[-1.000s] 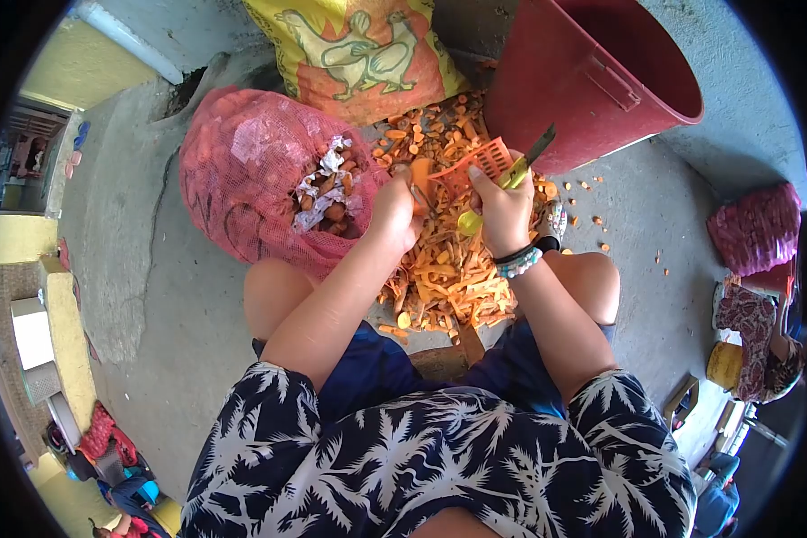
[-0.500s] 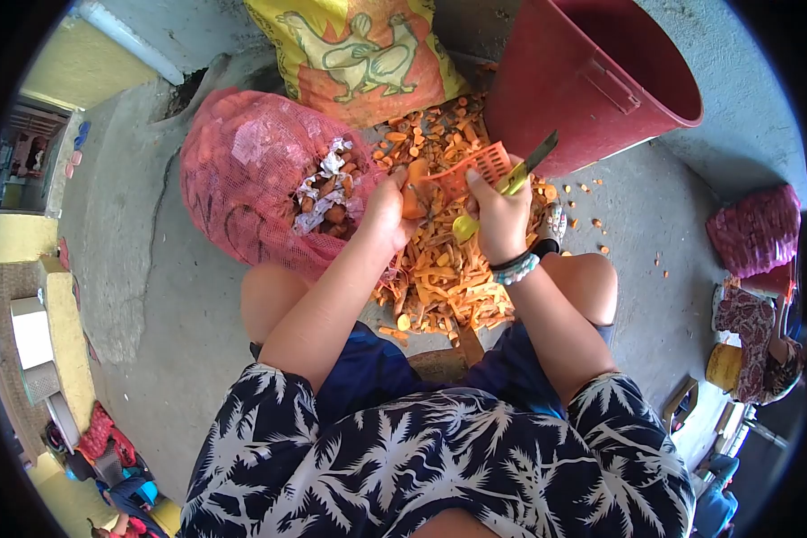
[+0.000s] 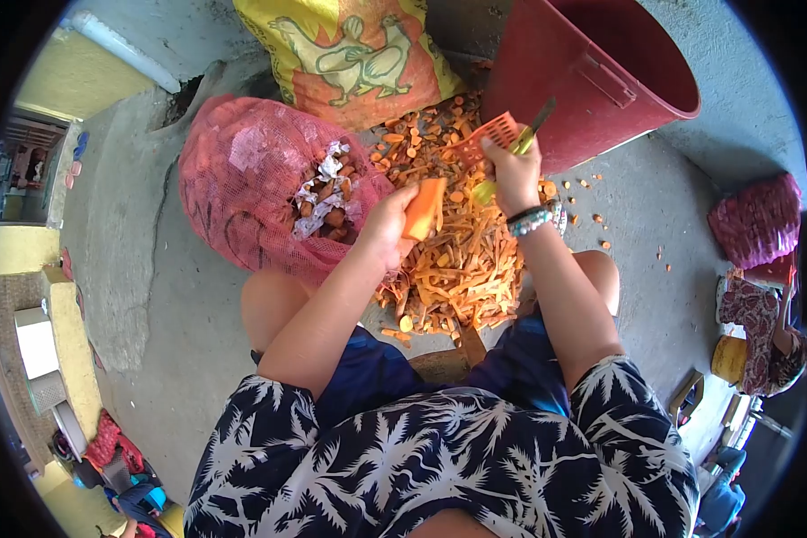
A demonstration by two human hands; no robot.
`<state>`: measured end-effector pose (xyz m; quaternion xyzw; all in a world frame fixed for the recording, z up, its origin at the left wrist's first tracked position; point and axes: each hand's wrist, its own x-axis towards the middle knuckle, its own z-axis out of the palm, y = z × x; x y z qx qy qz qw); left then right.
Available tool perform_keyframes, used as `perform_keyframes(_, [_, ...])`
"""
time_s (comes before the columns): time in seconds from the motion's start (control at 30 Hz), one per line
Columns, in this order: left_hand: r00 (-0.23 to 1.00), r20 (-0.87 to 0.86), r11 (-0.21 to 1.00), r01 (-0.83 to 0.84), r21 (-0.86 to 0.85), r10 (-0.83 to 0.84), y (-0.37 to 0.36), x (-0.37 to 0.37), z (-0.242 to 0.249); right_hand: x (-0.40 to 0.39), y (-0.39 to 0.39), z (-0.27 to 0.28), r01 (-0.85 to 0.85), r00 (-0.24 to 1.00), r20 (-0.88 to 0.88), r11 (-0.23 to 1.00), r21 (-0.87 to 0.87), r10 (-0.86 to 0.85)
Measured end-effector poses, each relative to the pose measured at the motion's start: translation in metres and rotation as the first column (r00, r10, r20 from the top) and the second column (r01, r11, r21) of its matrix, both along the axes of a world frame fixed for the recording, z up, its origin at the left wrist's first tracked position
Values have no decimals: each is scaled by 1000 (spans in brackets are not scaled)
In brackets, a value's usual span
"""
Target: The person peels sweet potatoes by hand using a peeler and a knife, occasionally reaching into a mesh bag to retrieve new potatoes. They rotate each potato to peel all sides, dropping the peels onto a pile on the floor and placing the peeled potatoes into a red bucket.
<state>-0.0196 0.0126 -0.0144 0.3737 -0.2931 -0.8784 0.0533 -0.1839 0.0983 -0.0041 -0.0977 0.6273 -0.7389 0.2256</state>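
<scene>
My left hand (image 3: 387, 221) is closed around a thick piece of carrot (image 3: 426, 206), whose bright orange peeled side shows. In my right hand (image 3: 516, 177) are a knife (image 3: 542, 115) with a yellow-green handle, its blade pointing up and away, and an orange plastic tool with slots (image 3: 493, 136), perhaps a peeler. A yellow rounded end (image 3: 483, 192) sticks out below that hand. The two hands are apart, above a heap of orange peelings (image 3: 466, 278) on the floor between my knees.
A pink mesh sack (image 3: 251, 179) with unpeeled roots and torn paper at its opening lies left. Behind the heap stands a yellow-orange sack (image 3: 359, 67) printed with birds. A large red bin (image 3: 556, 90) stands back right. Other people sit at the far edges.
My right hand has moved away and slightly up with the tools, apart from the carrot. My left hand has turned the carrot, so a brighter face shows.
</scene>
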Motion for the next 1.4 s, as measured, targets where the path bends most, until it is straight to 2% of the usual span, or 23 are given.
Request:
perform_keyframes(0.07, [998,-49,1000,24,8,-24,-7,5,1,-18,-1,-11,101,995,-8,994,-47,-102])
perform_keyframes(0.13, [994,-105,999,45,14,-43,-13,4,2,-11,0,-1,76,997,-3,994,-76,-76])
perform_keyframes(0.2, [990,-46,990,-134,38,136,-16,0,-1,20,2,18,20,999,-29,1000,-21,-21])
perform_keyframes(0.27, [984,-82,986,-155,57,160,-18,-5,-13,48,7,24,-38,999,-10,999,-39,37])
perform_keyframes(0.33, [980,-43,968,-187,165,197,-14,-13,-6,65,9,19,-21,999,48,995,-97,26])
perform_keyframes(0.4, [972,2,965,-234,122,236,-6,-13,-7,68,12,17,-47,998,39,996,-82,50])
perform_keyframes(0.5, [969,-54,967,-233,106,240,-4,-13,-10,57,9,8,-47,999,15,995,-85,49])
perform_keyframes(0.57, [988,-5,987,-157,-42,157,-2,-10,7,49,7,11,-111,994,-4,989,-94,112])
perform_keyframes(0.6, [988,-4,987,-156,-46,156,-3,-11,7,45,6,14,-110,994,-3,989,-99,110])
perform_keyframes(0.67, [988,-6,980,-157,-124,157,-6,-12,5,39,4,20,-199,980,23,980,4,199])
perform_keyframes(0.7, [988,-5,980,-157,-126,157,-7,-10,5,38,-1,17,-162,987,-33,984,-80,160])
perform_keyframes(0.73, [996,-10,980,-92,-175,92,-9,-6,5,31,-4,18,-162,987,-32,984,-80,160])
perform_keyframes(0.8, [1000,-11,975,-25,-222,23,-10,-1,2,5,-6,19,9,999,-38,997,82,-6])
perform_keyframes(0.87, [992,-72,985,88,-146,-99,-9,5,-5,-32,-8,-10,158,981,-111,987,-34,-161])
perform_keyframes(0.9, [981,-149,991,110,-80,-121,-10,7,3,-37,-2,-11,137,986,-96,990,-39,-140])
perform_keyframes(0.93, [981,-150,991,110,-81,-121,-12,6,2,-29,-2,-2,136,985,-97,990,-40,-139])
perform_keyframes(1.03, [973,-144,980,-166,113,181,-19,0,0,17,0,23,17,998,-61,1000,-10,-17])
perform_keyframes(1.07, [971,-143,978,-175,116,191,-20,-3,-5,30,4,22,-51,998,-50,997,-53,48])
perform_keyframes(1.17, [963,-68,953,-244,178,259,-16,-13,-8,57,9,18,-76,995,-73,994,-76,70])
perform_keyframes(1.3, [963,-92,953,-230,195,252,-11,-14,-12,52,9,24,-119,991,-76,991,-57,114])
perform_keyframes(1.33, [989,-107,990,-87,112,99,-13,-9,-16,43,7,26,-124,989,-91,992,-29,121])
perform_keyframes(1.37, [992,-107,998,62,27,-59,-14,-5,-19,26,6,24,-80,988,-128,993,87,91])
perform_keyframes(1.4, [992,-107,997,68,24,-65,-12,-2,-14,10,2,20,23,989,-144,997,76,-12])
